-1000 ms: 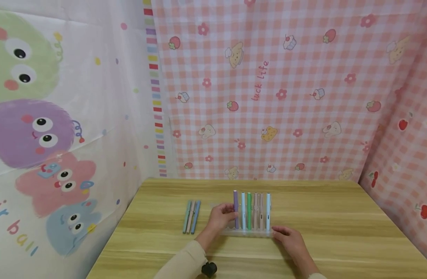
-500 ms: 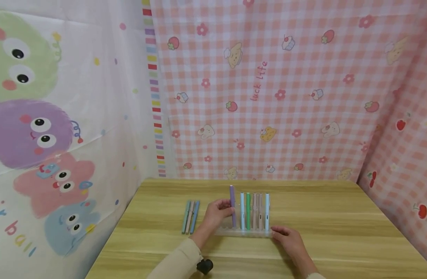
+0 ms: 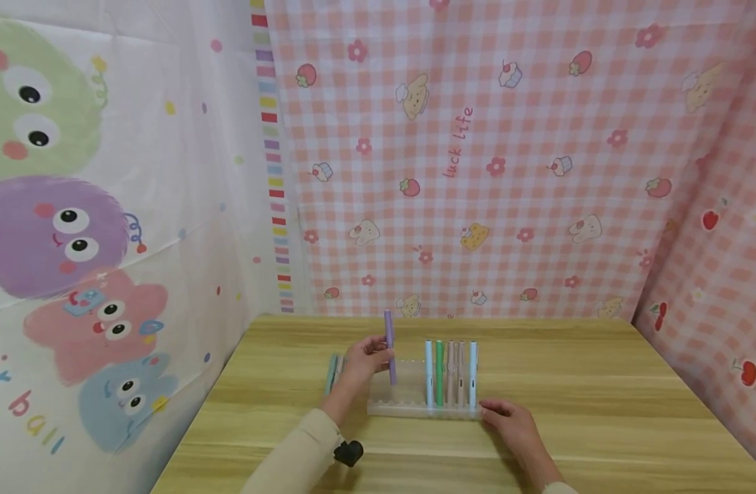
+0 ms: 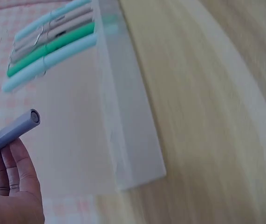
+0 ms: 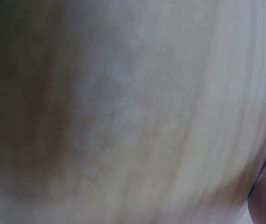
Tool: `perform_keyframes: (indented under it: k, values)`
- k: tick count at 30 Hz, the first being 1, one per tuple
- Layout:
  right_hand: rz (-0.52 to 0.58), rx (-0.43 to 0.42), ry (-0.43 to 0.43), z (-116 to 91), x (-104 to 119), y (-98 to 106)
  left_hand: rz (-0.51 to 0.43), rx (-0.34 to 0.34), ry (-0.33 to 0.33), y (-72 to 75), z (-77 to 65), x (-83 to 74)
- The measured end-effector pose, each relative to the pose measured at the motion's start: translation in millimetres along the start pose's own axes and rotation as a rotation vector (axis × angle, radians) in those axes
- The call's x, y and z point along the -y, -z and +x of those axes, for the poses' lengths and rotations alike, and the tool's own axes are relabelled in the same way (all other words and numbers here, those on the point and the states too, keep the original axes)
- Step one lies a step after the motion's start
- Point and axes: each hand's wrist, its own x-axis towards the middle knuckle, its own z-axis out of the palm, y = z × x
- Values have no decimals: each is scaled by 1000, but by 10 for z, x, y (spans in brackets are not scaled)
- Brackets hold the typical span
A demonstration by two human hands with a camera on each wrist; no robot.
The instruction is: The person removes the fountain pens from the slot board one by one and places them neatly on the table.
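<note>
In the head view my left hand [image 3: 367, 360] pinches a purple pen [image 3: 388, 329] between fingers and thumb. The pen stands nearly upright, raised over the left part of a clear plastic pen stand [image 3: 409, 412]. In the left wrist view the round end of the purple pen [image 4: 16, 129] points at the stand, apart from it. Towards the right side of the stand, pens stand in a row: light blue [image 3: 429, 374], green [image 3: 440, 374], two brownish ones [image 3: 451, 374] and another light blue [image 3: 473, 374]. My right hand [image 3: 515, 425] holds the stand's right end.
On the wooden table [image 3: 600, 412], left of the stand, lie pens partly hidden by my left hand, a green one [image 3: 331, 374] among them. A checked pink curtain [image 3: 508, 206] hangs behind the table. A black wrist camera [image 3: 349, 453] sits by my left sleeve.
My left hand has lifted the purple pen out of the stand and carried it up and left. The hand now covers part of the lying pens. The right hand stays put.
</note>
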Motion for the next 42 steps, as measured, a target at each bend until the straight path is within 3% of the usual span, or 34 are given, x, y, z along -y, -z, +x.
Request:
perform_keyframes:
  k: [24, 36, 42]
  values:
    - [-34, -2, 15, -12, -18, 41, 103, -99, 45, 621, 98, -74]
    - [-30, 6, 12, -17, -5, 29, 62, -159, 93, 992, 116, -61]
    - [-21, 4, 18, -4, -8, 20, 70, -156, 113, 1186, 97, -38]
